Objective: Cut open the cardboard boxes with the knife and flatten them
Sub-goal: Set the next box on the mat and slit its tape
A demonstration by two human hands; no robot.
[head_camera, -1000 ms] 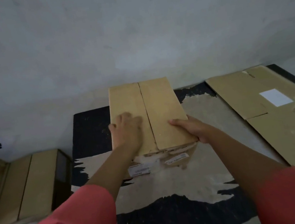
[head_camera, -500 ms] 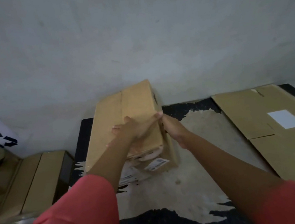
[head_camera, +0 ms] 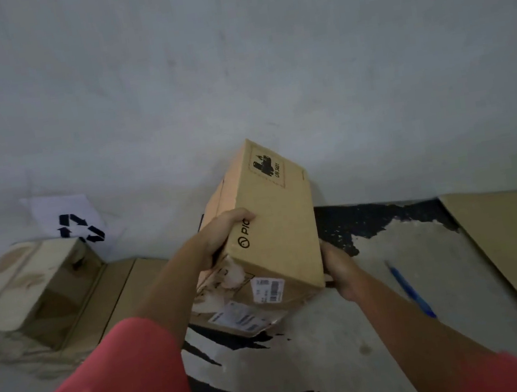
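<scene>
A closed brown cardboard box (head_camera: pixel 274 226) with printed marks and white shipping labels is held tilted above the worn black mat (head_camera: pixel 370 223). My left hand (head_camera: pixel 222 234) grips its upper left edge, fingers curled over onto the printed face. My right hand (head_camera: pixel 338 267) grips the lower right corner from the side. A blue-handled knife (head_camera: pixel 411 290) lies on the mat to the right of my right forearm, not held.
Flattened cardboard (head_camera: pixel 515 236) lies at the right edge. At the left, a closed box (head_camera: pixel 31 291) sits on another flat box (head_camera: pixel 116 302), with a white sheet bearing a recycling sign (head_camera: pixel 71 222) against the wall behind.
The box was lying flat with its seam up; both hands have lifted it and rolled it to the left, so a printed side now faces up. The knife has come into view.
</scene>
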